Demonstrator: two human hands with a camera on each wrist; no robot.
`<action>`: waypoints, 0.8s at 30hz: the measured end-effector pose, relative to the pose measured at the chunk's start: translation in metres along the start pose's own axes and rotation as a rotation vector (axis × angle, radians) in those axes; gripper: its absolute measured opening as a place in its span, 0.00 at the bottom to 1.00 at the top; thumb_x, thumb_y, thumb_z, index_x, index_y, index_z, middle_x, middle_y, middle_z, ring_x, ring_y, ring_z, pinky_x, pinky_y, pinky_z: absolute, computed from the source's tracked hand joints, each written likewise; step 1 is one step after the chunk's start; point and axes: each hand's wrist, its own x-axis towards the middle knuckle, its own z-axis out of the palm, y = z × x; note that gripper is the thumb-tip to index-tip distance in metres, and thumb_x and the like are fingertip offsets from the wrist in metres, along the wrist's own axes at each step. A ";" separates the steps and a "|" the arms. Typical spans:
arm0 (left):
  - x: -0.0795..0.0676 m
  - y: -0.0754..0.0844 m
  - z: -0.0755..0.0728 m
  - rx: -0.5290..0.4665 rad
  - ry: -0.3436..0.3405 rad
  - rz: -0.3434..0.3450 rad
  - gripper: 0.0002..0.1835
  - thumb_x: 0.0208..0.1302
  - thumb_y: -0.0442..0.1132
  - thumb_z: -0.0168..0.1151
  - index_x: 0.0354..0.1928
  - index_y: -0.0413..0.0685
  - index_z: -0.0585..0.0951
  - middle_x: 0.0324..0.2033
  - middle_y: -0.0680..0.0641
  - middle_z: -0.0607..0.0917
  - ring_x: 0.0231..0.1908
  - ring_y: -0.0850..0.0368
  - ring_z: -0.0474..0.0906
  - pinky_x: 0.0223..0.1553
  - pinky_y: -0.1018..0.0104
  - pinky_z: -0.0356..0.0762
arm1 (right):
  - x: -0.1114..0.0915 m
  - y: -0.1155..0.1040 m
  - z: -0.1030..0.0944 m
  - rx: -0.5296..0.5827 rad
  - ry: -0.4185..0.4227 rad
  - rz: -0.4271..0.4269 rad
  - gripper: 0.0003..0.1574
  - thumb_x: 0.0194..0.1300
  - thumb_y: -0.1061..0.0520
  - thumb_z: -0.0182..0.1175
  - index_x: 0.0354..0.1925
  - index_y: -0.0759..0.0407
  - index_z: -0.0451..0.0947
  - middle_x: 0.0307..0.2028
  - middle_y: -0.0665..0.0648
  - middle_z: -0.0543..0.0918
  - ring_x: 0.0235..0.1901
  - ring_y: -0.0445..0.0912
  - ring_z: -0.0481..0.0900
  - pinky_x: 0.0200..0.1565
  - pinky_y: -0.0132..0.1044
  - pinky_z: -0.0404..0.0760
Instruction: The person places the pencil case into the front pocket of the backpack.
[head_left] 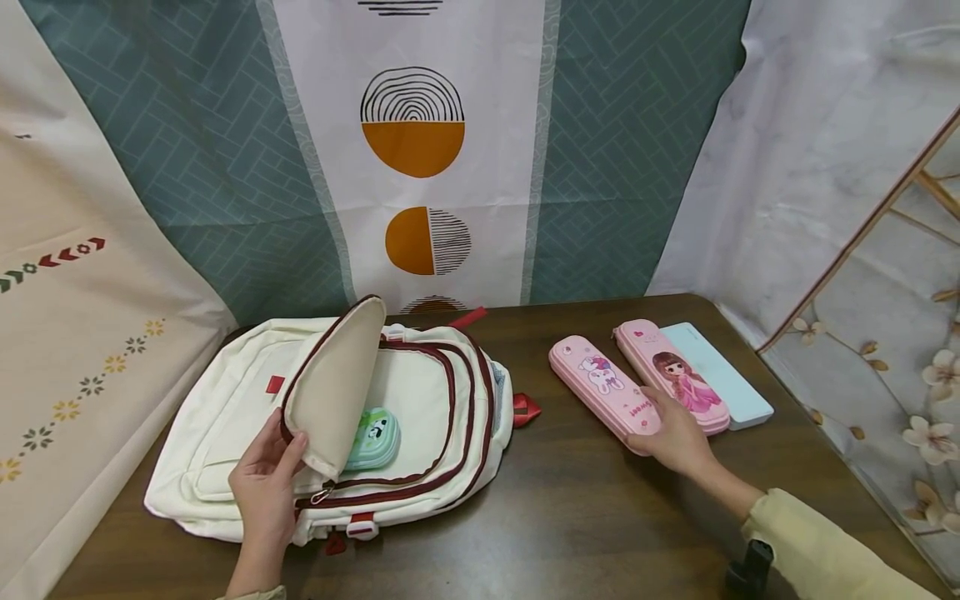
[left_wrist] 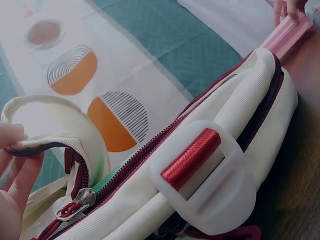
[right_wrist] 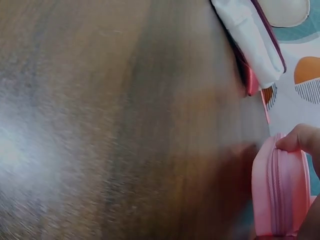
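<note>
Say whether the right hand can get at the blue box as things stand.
Probably not without letting go first: the right hand holds the rabbit pencil case, and the doll pencil case lies between that and the blue box.

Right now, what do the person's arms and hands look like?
Left hand and right hand: bare, ungloved. Right sleeve: long, pale yellowish beige, plain, with a small black device near its cuff, type unclear. Left sleeve: only a similarly pale edge shows.
</note>
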 end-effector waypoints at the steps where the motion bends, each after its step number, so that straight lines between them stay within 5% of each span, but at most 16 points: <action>1: 0.000 0.000 0.000 -0.010 -0.005 0.004 0.25 0.51 0.16 0.56 0.53 0.34 0.75 0.34 0.52 0.85 0.32 0.64 0.80 0.24 0.74 0.78 | 0.001 -0.001 -0.001 0.001 -0.001 -0.005 0.50 0.40 0.52 0.71 0.58 0.71 0.64 0.54 0.73 0.71 0.49 0.63 0.71 0.49 0.57 0.68; 24: 0.001 0.002 0.001 0.003 -0.008 -0.003 0.25 0.51 0.16 0.57 0.54 0.31 0.72 0.35 0.52 0.85 0.32 0.64 0.81 0.24 0.74 0.78 | 0.037 -0.048 -0.015 0.017 -0.071 -0.109 0.51 0.39 0.48 0.71 0.61 0.60 0.64 0.56 0.64 0.71 0.49 0.56 0.70 0.47 0.54 0.69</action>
